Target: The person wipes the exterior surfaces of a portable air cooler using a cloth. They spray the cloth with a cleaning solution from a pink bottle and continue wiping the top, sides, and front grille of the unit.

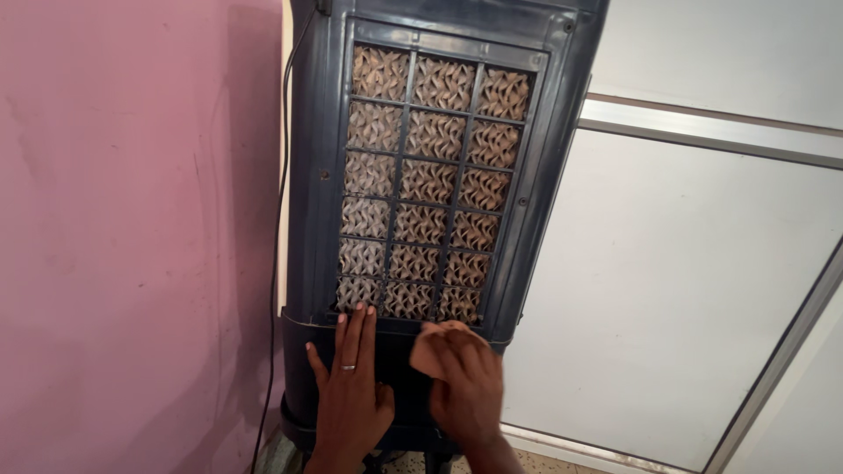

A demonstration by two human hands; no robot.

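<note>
Nearest to me, at the bottom of the view, a small strip of speckled floor was visible under my wrists. My left hand lay open and flat, fingers stretched upward and close together, on the dark lower panel of the air cooler; a ring was on one finger. My right hand was just beside it, curled around a small brownish cloth and pressing it against the same panel, a little blurred. Above my hands the cooler stood upright, and its dark grille held a brown honeycomb pad behind the bars. A black cable hung down along its left side. Behind it, on the left, was a pink wall, and on the right white panels with grey metal strips.
</note>
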